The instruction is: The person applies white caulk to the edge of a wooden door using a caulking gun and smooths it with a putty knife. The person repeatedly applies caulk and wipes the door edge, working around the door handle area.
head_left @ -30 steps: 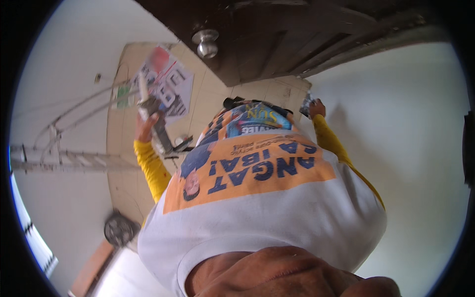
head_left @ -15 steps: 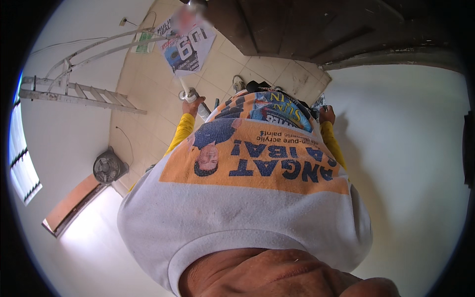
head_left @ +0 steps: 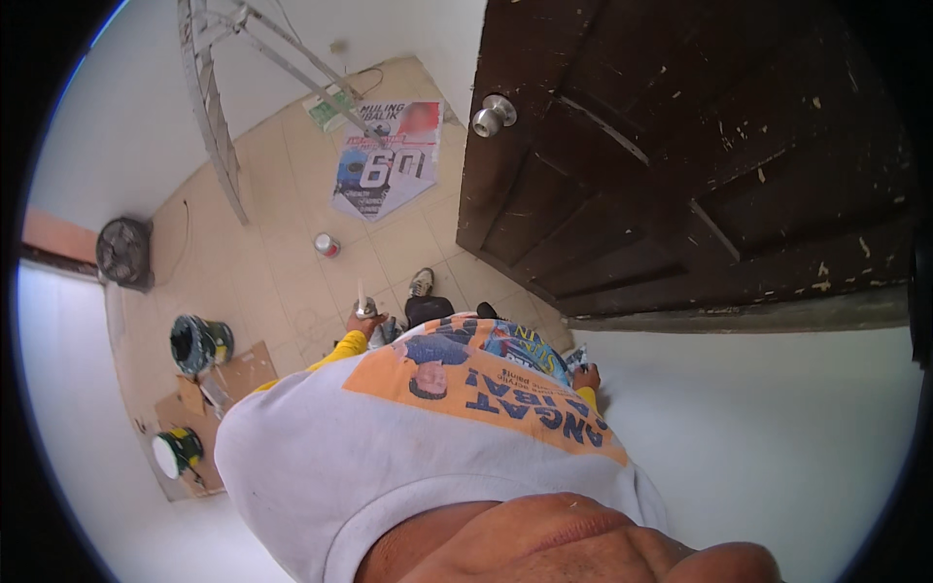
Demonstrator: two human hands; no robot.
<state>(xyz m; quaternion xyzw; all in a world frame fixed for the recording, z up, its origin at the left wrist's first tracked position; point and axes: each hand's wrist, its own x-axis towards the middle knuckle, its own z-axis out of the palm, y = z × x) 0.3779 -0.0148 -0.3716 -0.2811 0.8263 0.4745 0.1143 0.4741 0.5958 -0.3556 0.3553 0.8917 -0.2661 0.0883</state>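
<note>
My left hand (head_left: 367,325), below a yellow sleeve, is closed around a pale tube-shaped tool (head_left: 363,305). A narrow whitish tip rises from its rounded metallic front; the rest of it is partly hidden by the hand and my shirt. On the other side, my right hand (head_left: 586,377) is down beside the white wall, its fingers curled. A small grey-and-white patterned thing (head_left: 579,354) shows right by those fingers; its kind I cannot make out. My white shirt (head_left: 389,437) with an orange print hides much of both forearms.
A dark panelled door (head_left: 680,165) with a round knob (head_left: 494,116) stands ahead right. Ahead left are a ladder (head_left: 216,126), a printed banner (head_left: 389,160) on the tiles and a small can (head_left: 327,245). A fan (head_left: 124,253), buckets (head_left: 201,344) and cardboard (head_left: 243,381) lie left.
The view has turned and tilted: more of the door with its knob, the can, the buckets and the cardboard now show. Both hands appear lower and further left in the picture, still closed.
</note>
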